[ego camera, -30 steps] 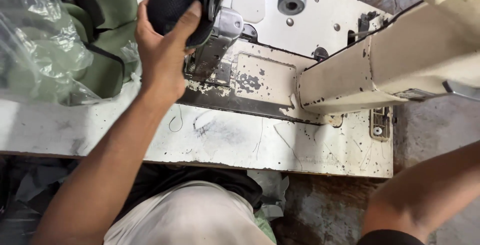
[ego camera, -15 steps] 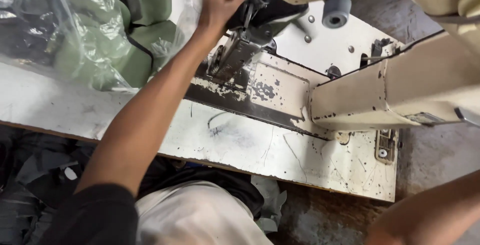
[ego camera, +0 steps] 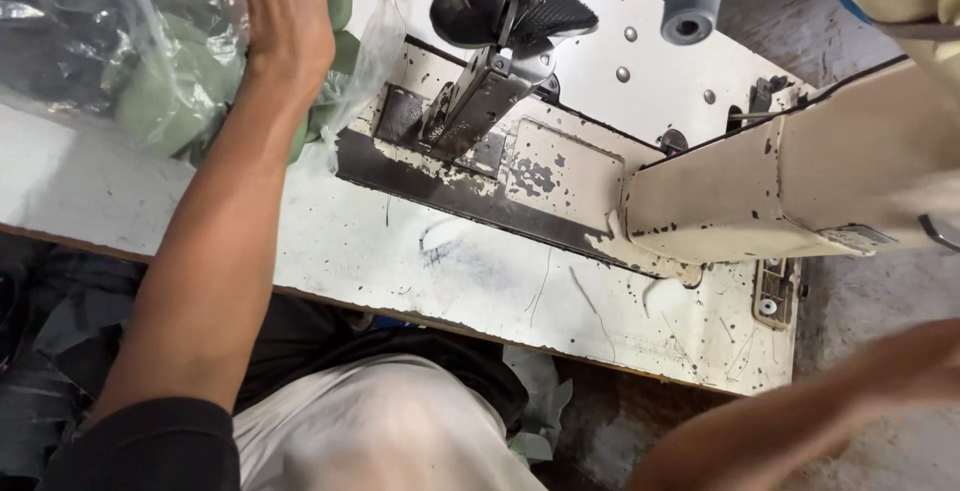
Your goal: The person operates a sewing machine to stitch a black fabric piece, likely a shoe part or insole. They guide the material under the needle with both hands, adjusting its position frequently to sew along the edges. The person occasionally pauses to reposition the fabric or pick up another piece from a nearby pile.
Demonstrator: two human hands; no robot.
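Green fabric pieces [ego camera: 170, 101] in clear plastic bag [ego camera: 90, 41], far left; left hand [ego camera: 285, 21] flat on top, fingers cropped, grip unclear. Cream sewing machine [ego camera: 780, 181] right; right hand [ego camera: 900, 371] blurred.

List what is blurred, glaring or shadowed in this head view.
Head view: the right arm at the lower right is smeared by motion blur; the machine arm also softens toward the right edge; the clear bag shows bright glare streaks; the left hand and scuffed table are sharp under even light; the space under the table is dark.
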